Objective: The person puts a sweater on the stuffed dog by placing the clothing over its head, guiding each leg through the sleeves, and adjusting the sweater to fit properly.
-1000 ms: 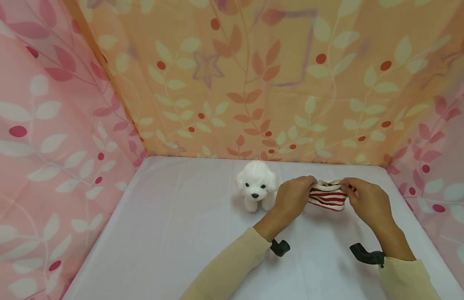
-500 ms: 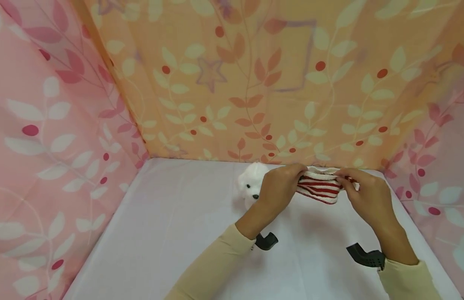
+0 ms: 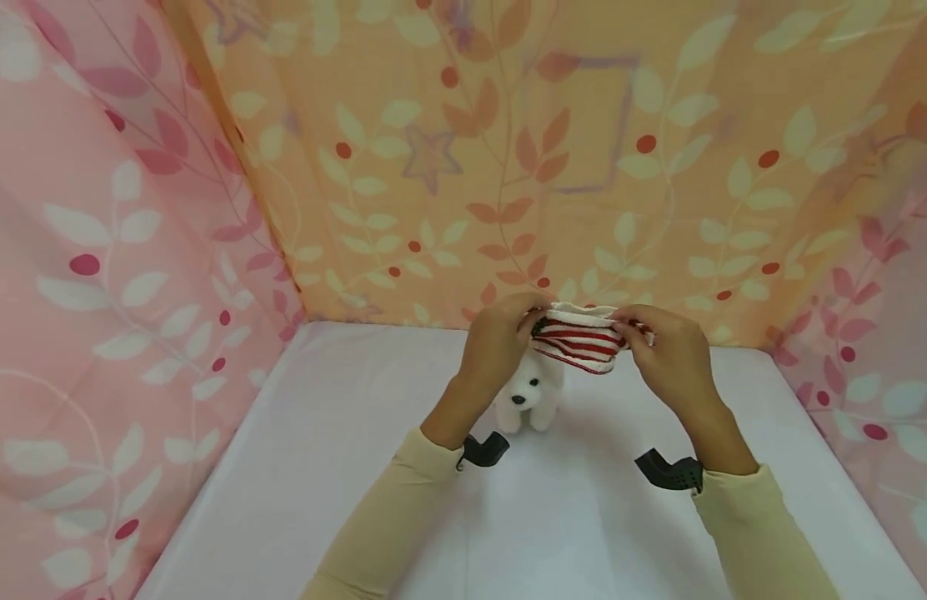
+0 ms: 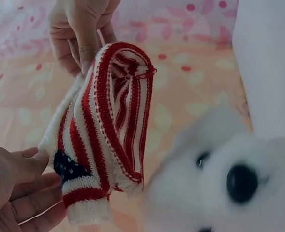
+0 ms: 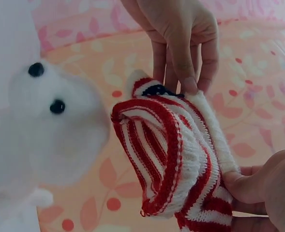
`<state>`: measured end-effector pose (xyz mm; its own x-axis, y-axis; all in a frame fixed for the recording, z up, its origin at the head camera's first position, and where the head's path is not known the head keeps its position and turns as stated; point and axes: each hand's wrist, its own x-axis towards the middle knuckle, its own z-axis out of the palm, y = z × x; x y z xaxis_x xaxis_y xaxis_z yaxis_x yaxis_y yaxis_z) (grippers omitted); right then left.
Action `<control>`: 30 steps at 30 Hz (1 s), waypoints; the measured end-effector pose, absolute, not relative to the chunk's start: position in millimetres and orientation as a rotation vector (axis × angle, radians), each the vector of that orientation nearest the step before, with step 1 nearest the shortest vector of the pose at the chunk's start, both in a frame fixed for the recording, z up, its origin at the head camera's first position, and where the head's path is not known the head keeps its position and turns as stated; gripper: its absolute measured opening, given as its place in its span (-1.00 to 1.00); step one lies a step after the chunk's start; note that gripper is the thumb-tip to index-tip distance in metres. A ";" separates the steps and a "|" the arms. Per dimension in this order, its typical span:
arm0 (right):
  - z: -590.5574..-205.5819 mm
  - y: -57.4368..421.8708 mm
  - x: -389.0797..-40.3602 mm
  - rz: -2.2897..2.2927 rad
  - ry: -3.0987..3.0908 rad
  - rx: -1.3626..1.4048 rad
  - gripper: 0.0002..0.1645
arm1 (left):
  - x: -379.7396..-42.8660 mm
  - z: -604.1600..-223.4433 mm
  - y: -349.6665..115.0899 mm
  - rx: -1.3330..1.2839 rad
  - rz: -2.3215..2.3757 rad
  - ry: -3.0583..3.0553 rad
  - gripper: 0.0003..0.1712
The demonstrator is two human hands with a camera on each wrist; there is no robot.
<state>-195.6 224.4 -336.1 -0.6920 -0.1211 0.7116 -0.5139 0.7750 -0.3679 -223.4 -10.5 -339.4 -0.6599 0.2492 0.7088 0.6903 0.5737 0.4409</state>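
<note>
A small knitted sweater with red and white stripes and a dark blue patch is held up by both hands, above the white table. My left hand pinches its white band at one side; my right hand pinches the other side. In the left wrist view the striped bottom opening of the sweater gapes toward a white plush dog. The head view has the plush dog standing right behind the sweater, which hides the top of its head. In the right wrist view the dog's face is close beside the opening.
A white cloth covers the table. Behind it hangs an orange leaf-patterned curtain, with pink patterned cloth along the left and right sides. Black camera mounts stick out at both wrists.
Both hands have carried the sweater left and upward, from beside the plush dog to over its head. The dog stays standing, and the view has shifted slightly.
</note>
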 end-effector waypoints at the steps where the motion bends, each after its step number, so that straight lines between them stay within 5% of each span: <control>1: -335.8 220.7 -199.2 0.730 -2.264 0.478 -0.83 | -225.9 -339.2 -14.2 -0.734 -0.972 -2.207 -0.83; 30: -363.2 187.2 -218.6 0.771 -2.359 0.623 -0.86 | -227.3 -371.9 -54.6 -0.672 -1.002 -2.288 -0.86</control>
<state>-218.6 187.2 -363.2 -0.7260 -0.2462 0.6421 -0.5780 0.7243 -0.3758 -227.3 -54.6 -371.9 -0.7249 0.2212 0.6524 0.6294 0.5976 0.4968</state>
